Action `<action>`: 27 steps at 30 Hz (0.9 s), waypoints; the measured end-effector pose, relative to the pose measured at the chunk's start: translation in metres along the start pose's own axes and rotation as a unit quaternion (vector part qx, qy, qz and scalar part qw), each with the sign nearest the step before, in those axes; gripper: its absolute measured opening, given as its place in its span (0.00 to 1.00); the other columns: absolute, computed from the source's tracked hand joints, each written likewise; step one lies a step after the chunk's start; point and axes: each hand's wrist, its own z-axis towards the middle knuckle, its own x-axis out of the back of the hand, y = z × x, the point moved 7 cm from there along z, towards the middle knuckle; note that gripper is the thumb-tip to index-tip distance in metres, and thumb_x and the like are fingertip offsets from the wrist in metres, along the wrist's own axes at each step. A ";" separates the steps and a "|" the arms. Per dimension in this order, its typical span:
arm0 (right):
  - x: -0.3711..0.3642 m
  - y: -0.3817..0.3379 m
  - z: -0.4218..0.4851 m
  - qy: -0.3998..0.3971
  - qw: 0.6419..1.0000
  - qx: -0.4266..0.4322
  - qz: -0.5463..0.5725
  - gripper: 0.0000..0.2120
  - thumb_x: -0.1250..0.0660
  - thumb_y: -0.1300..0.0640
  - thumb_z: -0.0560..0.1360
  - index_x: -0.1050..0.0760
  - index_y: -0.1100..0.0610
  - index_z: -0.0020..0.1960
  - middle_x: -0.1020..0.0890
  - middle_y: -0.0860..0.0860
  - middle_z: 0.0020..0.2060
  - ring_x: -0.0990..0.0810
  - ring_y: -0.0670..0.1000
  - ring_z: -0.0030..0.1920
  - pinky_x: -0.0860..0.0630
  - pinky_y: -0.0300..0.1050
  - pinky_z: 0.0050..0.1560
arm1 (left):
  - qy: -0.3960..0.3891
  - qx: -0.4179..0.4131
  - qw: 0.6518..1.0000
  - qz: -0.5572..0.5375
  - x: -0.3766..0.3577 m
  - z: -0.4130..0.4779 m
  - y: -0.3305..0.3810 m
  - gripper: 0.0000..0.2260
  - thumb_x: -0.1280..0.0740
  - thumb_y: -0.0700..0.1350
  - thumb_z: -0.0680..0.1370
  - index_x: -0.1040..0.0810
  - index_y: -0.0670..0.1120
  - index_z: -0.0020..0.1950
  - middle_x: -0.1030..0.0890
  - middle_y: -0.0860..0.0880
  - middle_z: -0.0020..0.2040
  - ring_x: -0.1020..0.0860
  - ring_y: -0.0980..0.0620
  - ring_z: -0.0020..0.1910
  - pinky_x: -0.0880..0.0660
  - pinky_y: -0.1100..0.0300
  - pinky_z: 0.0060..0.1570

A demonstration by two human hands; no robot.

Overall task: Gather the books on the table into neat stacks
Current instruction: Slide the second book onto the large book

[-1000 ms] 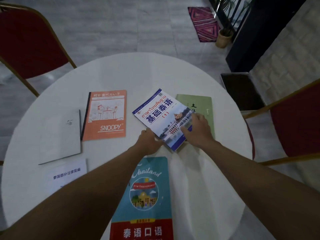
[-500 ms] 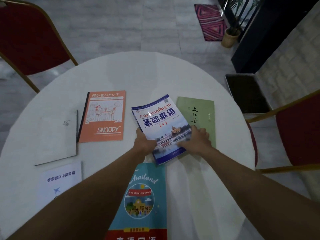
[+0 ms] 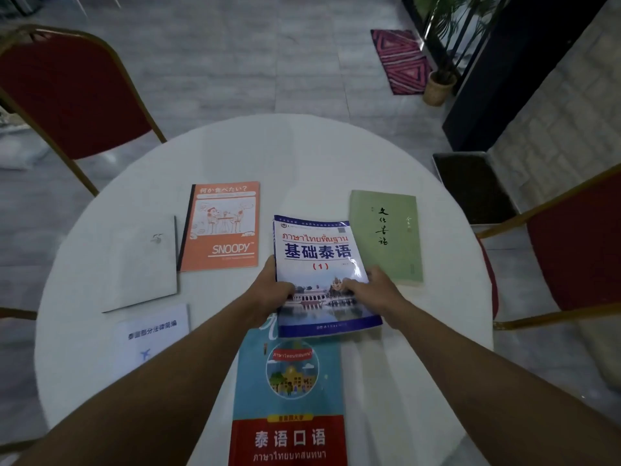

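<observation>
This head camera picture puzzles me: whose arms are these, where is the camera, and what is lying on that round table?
No machine here: a person wears a camera on the head, looking down at their own arms. The left hand and right hand both grip a blue-and-white language book, its near edge overlapping a teal-and-red book. On the white round table also lie an orange Snoopy notebook, a green book, a grey notebook and a white booklet. Red chairs stand around.
</observation>
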 end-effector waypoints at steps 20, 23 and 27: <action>-0.096 0.086 -0.132 0.031 0.992 0.049 -0.115 0.22 0.29 0.62 0.74 0.27 0.61 0.67 0.24 0.59 0.62 0.21 0.58 0.60 0.20 0.54 0.61 | 0.079 -0.050 0.889 0.449 0.045 -0.105 -0.132 0.34 0.26 0.49 0.74 0.41 0.40 0.72 0.38 0.41 0.67 0.35 0.45 0.67 0.31 0.53 0.68; -0.104 0.088 -0.137 0.033 0.983 0.057 -0.171 0.28 0.31 0.63 0.76 0.34 0.56 0.74 0.32 0.58 0.66 0.31 0.58 0.68 0.25 0.50 0.67 | 0.069 -0.017 0.883 0.464 0.047 -0.107 -0.141 0.33 0.29 0.50 0.76 0.41 0.39 0.72 0.39 0.40 0.68 0.35 0.45 0.67 0.31 0.54 0.68; -0.111 0.093 -0.139 0.025 0.982 0.038 -0.184 0.35 0.31 0.55 0.78 0.45 0.58 0.79 0.38 0.58 0.70 0.35 0.57 0.70 0.27 0.49 0.70 | 0.049 -0.015 0.892 0.450 0.047 -0.105 -0.147 0.33 0.29 0.46 0.76 0.44 0.38 0.73 0.39 0.40 0.69 0.34 0.45 0.68 0.30 0.54 0.68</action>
